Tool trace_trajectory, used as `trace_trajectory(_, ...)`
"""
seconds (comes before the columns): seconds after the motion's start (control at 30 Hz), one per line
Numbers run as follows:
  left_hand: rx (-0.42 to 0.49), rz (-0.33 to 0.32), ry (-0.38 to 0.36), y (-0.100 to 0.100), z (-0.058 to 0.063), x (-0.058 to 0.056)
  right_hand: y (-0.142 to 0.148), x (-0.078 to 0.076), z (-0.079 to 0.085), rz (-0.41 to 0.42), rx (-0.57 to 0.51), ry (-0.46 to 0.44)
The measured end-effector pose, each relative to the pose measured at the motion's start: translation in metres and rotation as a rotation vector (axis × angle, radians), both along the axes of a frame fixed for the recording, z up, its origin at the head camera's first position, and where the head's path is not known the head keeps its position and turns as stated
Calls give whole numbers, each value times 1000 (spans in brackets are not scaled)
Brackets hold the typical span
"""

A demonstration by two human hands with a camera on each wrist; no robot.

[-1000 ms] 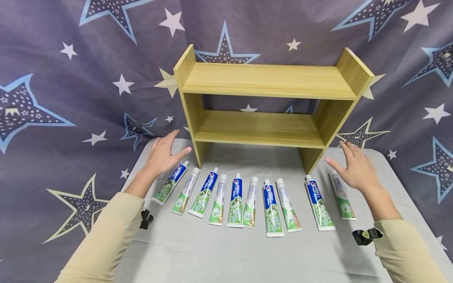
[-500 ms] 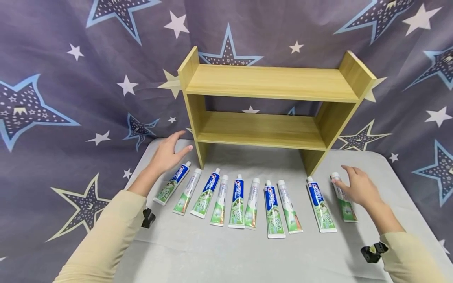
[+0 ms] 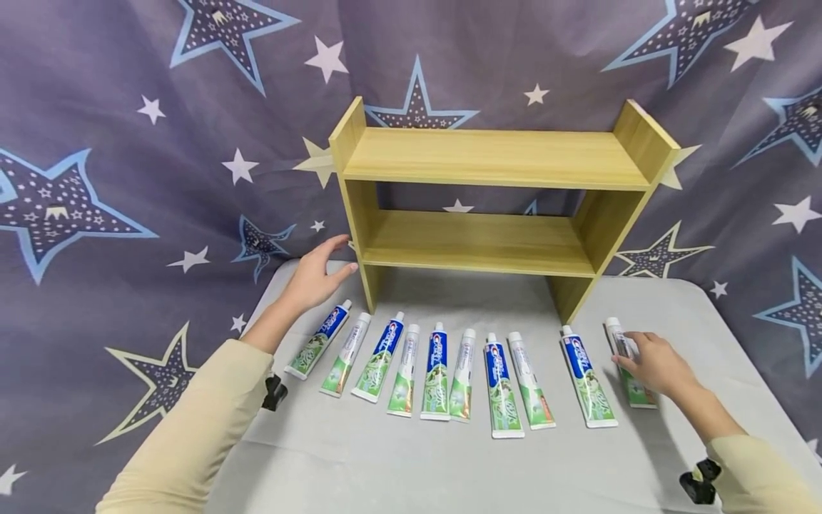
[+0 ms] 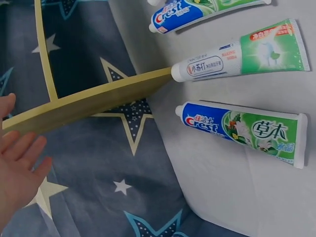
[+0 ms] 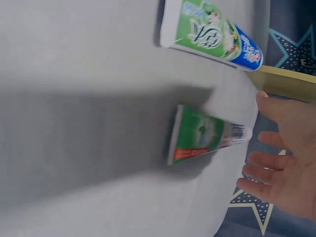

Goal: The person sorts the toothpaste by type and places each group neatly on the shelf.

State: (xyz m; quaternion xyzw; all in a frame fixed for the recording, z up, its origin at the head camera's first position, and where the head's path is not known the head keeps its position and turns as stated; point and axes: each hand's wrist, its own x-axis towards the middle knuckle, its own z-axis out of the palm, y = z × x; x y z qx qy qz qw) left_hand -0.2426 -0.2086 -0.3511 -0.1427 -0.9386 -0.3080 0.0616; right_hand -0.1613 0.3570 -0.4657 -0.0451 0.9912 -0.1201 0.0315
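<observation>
Over the rightmost toothpaste tube (image 3: 637,394), a white and green one lying on the table, my right hand (image 3: 658,365) reaches down and hides part of it. In the right wrist view that tube (image 5: 205,134) lies beside the spread right hand (image 5: 291,158), nothing between the fingers. My left hand (image 3: 315,280) hovers by the left side panel of the wooden shelf (image 3: 481,239), above the leftmost blue and green Crest tube (image 3: 317,339). Its fingers are extended and hold nothing, as the left hand (image 4: 19,170) also shows in the left wrist view.
Several toothpaste tubes lie in a row before the shelf, blue-green ones such as this Crest tube (image 3: 587,378) alternating with white-green ones like this tube (image 3: 531,382). The grey table (image 3: 385,471) ends at a star-patterned curtain (image 3: 173,143).
My right hand has come down and toward me, from beside the shelf onto the rightmost tube. The left hand has shifted slightly right in the view. The tubes appear unmoved.
</observation>
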Motion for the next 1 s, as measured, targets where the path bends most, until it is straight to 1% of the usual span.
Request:
trace_trajectory(0.1, 36, -5, 30, 3, 0, -1, 3, 2, -6, 0, -14, -16)
trace_trajectory(0.2, 96, -5, 51, 6, 2, -2, 7, 2, -11, -4, -40, -23)
trace_trajectory(0.37, 231, 13, 43, 12, 4, -7, 13, 2, -14, -31, -162, -45)
trace_trajectory(0.43, 284, 25, 28, 13, 4, -10, 15, 2, -15, -51, -211, -57)
trace_trajectory(0.53, 377, 38, -1, 14, 6, -15, 17, 2, -16, -86, -257, -66)
trace_trajectory(0.73, 582, 34, -57, 14, 5, -24, 23, -1, -22, -166, -325, -78)
trace_trajectory(0.87, 665, 45, -94, 12, 2, -31, 27, -2, -24, -212, -378, -90)
trace_trajectory(1.0, 755, 57, -135, 11, 3, -37, 27, -4, -22, -240, -411, -117)
